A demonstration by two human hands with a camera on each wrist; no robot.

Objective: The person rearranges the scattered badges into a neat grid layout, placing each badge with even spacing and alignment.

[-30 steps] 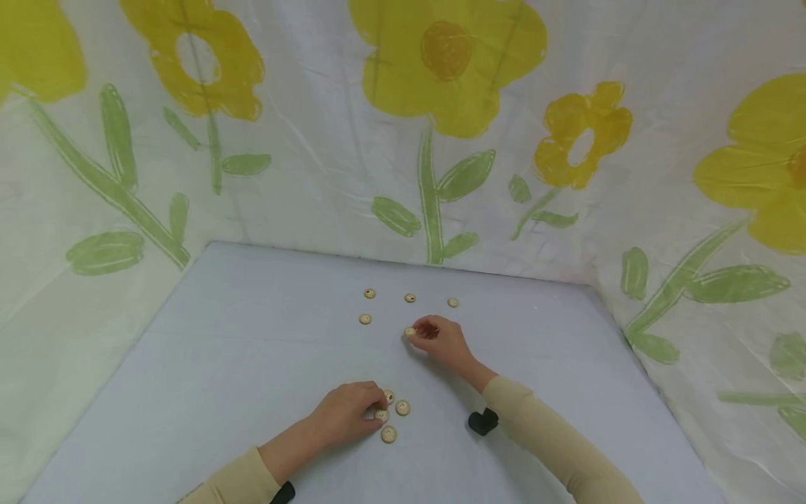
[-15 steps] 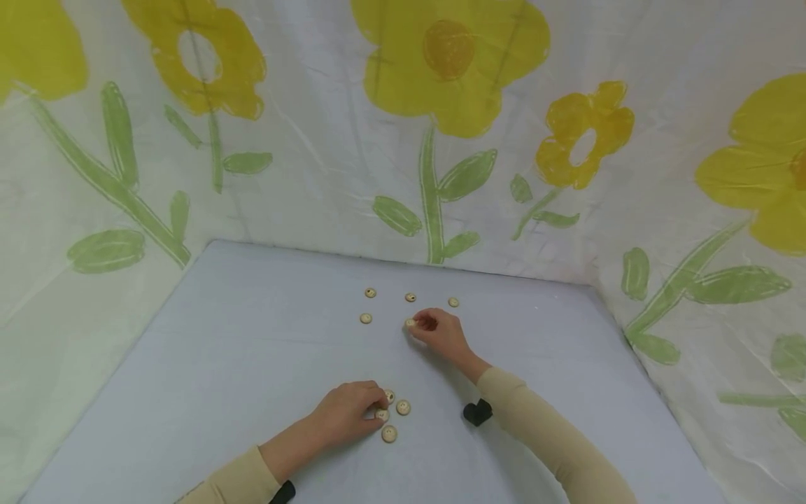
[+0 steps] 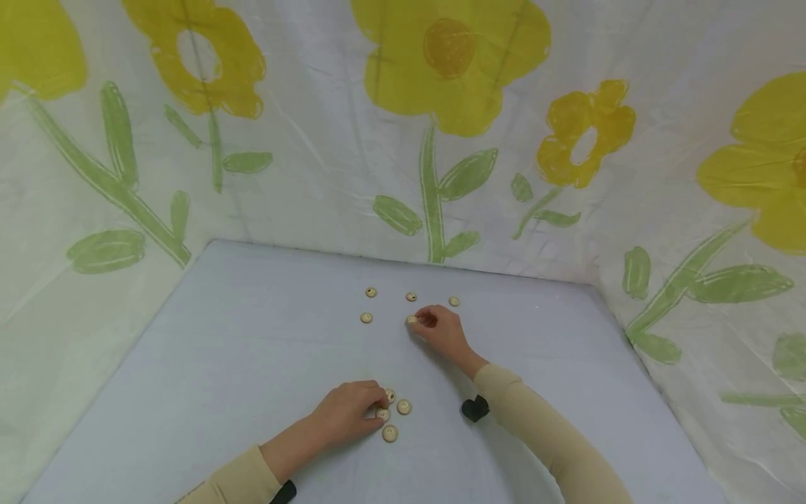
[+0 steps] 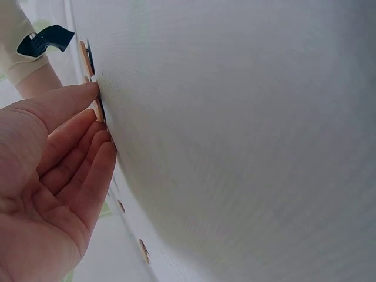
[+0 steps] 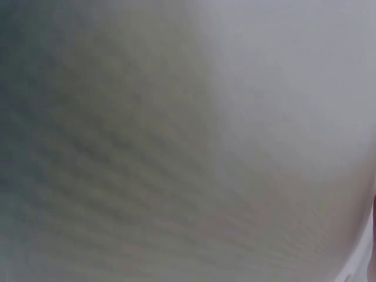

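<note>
Between thumb and fingertips, my right hand (image 3: pixel 443 330) pinches a small, round, pale wooden disc (image 3: pixel 412 320), button-like, low over the far half of the table. Nearer, my left hand (image 3: pixel 348 411) has its thumb and index finger on another wooden disc (image 3: pixel 383 415), also seen edge-on as a thin disc (image 4: pixel 99 110) in the left wrist view. Around that hand lie more discs: one partly under the fingers (image 3: pixel 390 396), one to the right (image 3: pixel 404 407), one just nearer (image 3: pixel 390 433). In the right wrist view, only a sliver of a finger (image 5: pixel 373 247) shows.
Beyond the right hand, discs lie spaced out: back left (image 3: pixel 371 292), back middle (image 3: pixel 411 297), back right (image 3: pixel 454 301), and one nearer at left (image 3: pixel 366 318). A pale cloth-covered table (image 3: pixel 220 364) meets flower-printed curtains (image 3: pixel 302 189) at the back and sides.
My right hand has slid slightly away from me with its wooden disc, toward the back row. The left hand and the discs around it stay in place.
</note>
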